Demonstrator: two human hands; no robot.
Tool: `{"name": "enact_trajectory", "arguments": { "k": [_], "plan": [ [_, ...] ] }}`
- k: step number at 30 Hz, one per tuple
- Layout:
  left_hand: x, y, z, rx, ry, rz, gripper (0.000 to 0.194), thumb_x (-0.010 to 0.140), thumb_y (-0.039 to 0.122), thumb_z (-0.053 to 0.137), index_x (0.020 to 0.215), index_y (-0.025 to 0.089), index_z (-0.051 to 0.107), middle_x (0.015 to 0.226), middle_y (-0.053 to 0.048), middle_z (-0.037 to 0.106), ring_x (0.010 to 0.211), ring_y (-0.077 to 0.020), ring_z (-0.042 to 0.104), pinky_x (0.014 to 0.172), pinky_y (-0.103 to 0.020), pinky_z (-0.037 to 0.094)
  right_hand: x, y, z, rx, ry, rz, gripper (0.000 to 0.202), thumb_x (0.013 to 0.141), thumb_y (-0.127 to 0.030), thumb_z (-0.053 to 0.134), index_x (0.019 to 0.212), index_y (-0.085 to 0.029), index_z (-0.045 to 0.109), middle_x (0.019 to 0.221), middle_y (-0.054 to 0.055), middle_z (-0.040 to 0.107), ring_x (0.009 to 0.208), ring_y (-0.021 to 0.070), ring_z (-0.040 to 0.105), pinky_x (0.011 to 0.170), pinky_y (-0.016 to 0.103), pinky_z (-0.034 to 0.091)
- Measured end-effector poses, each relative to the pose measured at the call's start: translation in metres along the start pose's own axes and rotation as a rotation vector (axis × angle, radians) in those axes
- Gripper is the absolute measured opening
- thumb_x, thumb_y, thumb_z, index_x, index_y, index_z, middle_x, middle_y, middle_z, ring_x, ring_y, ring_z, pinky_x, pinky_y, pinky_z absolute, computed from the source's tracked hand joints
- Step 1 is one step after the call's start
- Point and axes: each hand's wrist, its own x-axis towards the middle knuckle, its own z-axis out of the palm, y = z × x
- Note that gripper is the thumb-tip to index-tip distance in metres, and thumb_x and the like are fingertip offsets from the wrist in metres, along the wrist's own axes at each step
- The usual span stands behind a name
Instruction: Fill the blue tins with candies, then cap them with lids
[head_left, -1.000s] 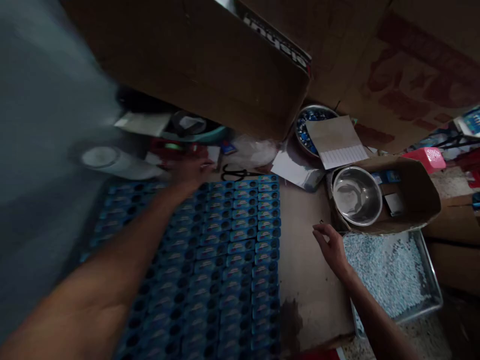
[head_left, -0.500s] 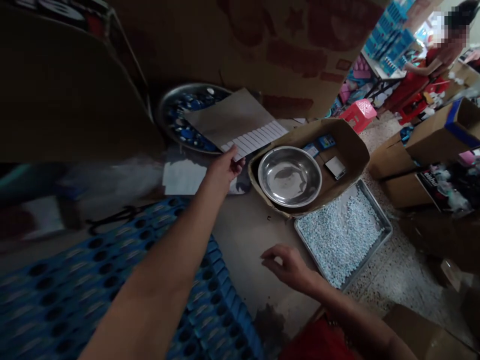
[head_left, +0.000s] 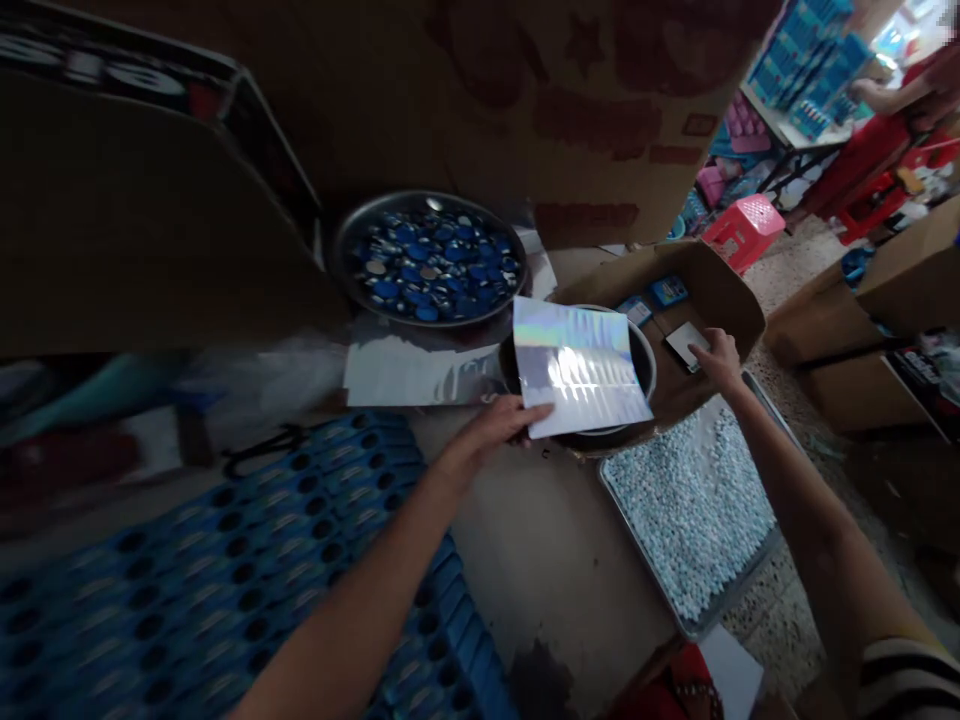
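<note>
My left hand (head_left: 510, 420) pinches the lower left corner of a shiny, silvery sheet (head_left: 577, 365). The sheet hangs over the metal bowl (head_left: 646, 368), hiding most of it. My right hand (head_left: 718, 358) reaches into the cardboard tray (head_left: 731, 290), its fingertips at a small white-topped flat piece (head_left: 685, 346); whether they grip it is hard to tell. Two small blue packs (head_left: 667, 290) lie beside that piece. Behind my left hand, a round metal pan (head_left: 352, 285) holds blue and silver discs.
Rows of blue packages (head_left: 300, 560) fill the lower left. A metal tray of small pale-blue beads (head_left: 694, 500) stands right of centre. Tall cardboard (head_left: 585, 120) walls the back. A pink stool (head_left: 744, 228) and a person in red are at upper right.
My left hand has brought the sheet from the disc pan to over the bowl, its shiny face now showing. My right hand has moved forward and right into the cardboard tray.
</note>
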Motion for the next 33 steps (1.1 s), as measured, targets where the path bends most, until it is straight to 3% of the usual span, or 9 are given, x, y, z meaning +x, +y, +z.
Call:
{"name": "enact_trajectory", "arguments": {
  "k": [3,5,9,10,12,17,23,29,33],
  "plan": [
    [-0.003,-0.005,-0.004,0.263,-0.275,-0.086,0.059,0.079,0.071,0.087,0.069,0.014,0.076,0.067,-0.014,0.078,0.043,-0.0150,0.057,0.046,-0.025,0.034,0.044,0.006,0.017,-0.307,-0.203,0.048,0.091,0.089,-0.045,0.084,0.167,-0.015,0.049,0.163,0.027,0.050,0.149,0.0448,0.054,0.120,0.051,0.046],
    [0.001,0.000,-0.027,0.321,-0.276,-0.090,0.065,0.079,0.078,0.084,0.075,0.013,0.078,0.069,-0.014,0.079,0.042,-0.0166,0.059,0.045,-0.025,0.035,0.057,0.007,0.031,-0.394,-0.280,0.037,0.097,0.090,-0.049,0.083,0.171,-0.014,0.043,0.165,0.029,0.049,0.152,0.0472,0.052,0.122,0.052,0.046],
    [0.023,0.016,-0.094,-0.051,0.500,0.155,0.051,0.080,0.063,0.091,0.082,0.017,0.070,0.064,-0.004,0.073,0.048,-0.0135,0.061,0.049,-0.021,0.042,0.064,0.006,0.055,-0.371,-0.184,-0.070,0.080,0.101,-0.051,0.067,0.170,-0.016,0.045,0.165,0.026,0.049,0.151,0.0433,0.053,0.121,0.051,0.048],
    [0.032,0.019,-0.108,-0.193,0.626,0.187,0.046,0.081,0.056,0.093,0.084,0.018,0.067,0.066,-0.003,0.073,0.053,-0.0139,0.064,0.053,-0.021,0.048,0.065,0.006,0.059,-0.363,-0.148,-0.108,0.078,0.102,-0.050,0.065,0.170,-0.017,0.045,0.167,0.025,0.048,0.151,0.0431,0.052,0.121,0.051,0.048],
    [0.051,0.024,-0.123,-0.440,0.640,0.207,0.039,0.081,0.042,0.095,0.091,0.018,0.066,0.075,-0.004,0.077,0.067,-0.0176,0.074,0.066,-0.026,0.060,0.067,0.005,0.065,-0.362,-0.119,-0.139,0.078,0.099,-0.045,0.066,0.169,-0.017,0.045,0.168,0.024,0.047,0.152,0.0442,0.050,0.121,0.053,0.047],
    [0.095,0.039,-0.113,-0.779,0.473,0.280,0.029,0.080,0.015,0.080,0.107,0.015,0.071,0.099,-0.010,0.082,0.092,-0.0251,0.081,0.089,-0.040,0.069,0.078,0.011,0.075,-0.274,-0.141,0.042,0.087,0.094,-0.046,0.069,0.168,-0.012,0.042,0.163,0.031,0.050,0.151,0.0474,0.052,0.121,0.055,0.047],
    [0.113,0.065,-0.099,-0.889,0.664,0.329,0.031,0.072,0.002,0.067,0.099,0.018,0.067,0.096,-0.004,0.079,0.099,-0.0199,0.077,0.086,-0.032,0.070,0.081,0.019,0.087,-0.353,-0.096,0.055,0.088,0.083,-0.041,0.074,0.163,-0.013,0.047,0.162,0.034,0.049,0.153,0.0542,0.047,0.119,0.070,0.045],
    [0.087,0.088,-0.098,-0.913,0.638,0.181,0.027,0.073,0.003,0.066,0.097,0.018,0.066,0.089,-0.007,0.075,0.098,-0.0252,0.081,0.067,-0.022,0.067,0.085,0.022,0.089,-0.342,-0.117,0.051,0.095,0.082,-0.044,0.078,0.165,-0.014,0.042,0.164,0.033,0.046,0.155,0.0531,0.044,0.120,0.068,0.044],
    [0.038,0.072,-0.092,-0.656,0.628,0.215,0.029,0.077,0.021,0.079,0.104,0.023,0.069,0.093,-0.005,0.077,0.096,-0.0278,0.082,0.068,-0.031,0.071,0.085,0.030,0.089,-0.343,-0.135,0.059,0.095,0.083,-0.037,0.080,0.166,-0.013,0.041,0.167,0.032,0.045,0.157,0.0502,0.045,0.123,0.064,0.045]
  ]
}}
